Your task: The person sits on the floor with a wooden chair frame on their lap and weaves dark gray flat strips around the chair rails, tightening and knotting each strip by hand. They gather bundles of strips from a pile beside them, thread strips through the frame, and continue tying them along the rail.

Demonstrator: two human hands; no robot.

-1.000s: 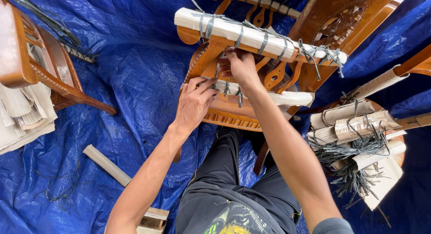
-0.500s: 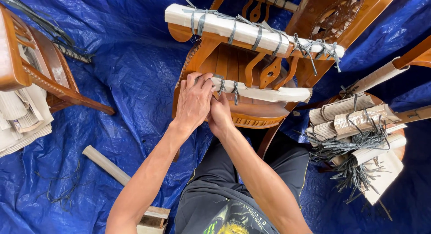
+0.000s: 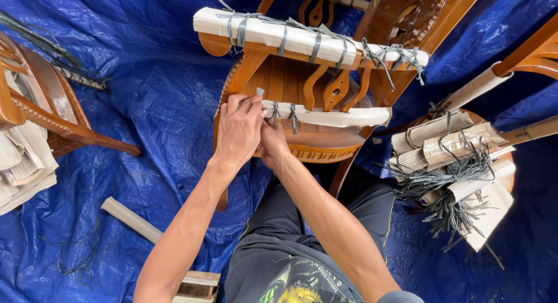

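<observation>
both hands work at the near end of a white paper wrap (image 3: 325,116) tied round the front rail of a wooden chair (image 3: 302,141). the left hand (image 3: 238,131) pinches a grey strap (image 3: 259,93) there; the right hand (image 3: 273,143) sits beneath, its grasp hidden. blue tarp (image 3: 151,88) lies under everything.

Both forearms reach forward, converging. The left hand (image 3: 238,131) lies palm down, fingers curled, overlapping the right hand (image 3: 273,143).
</observation>
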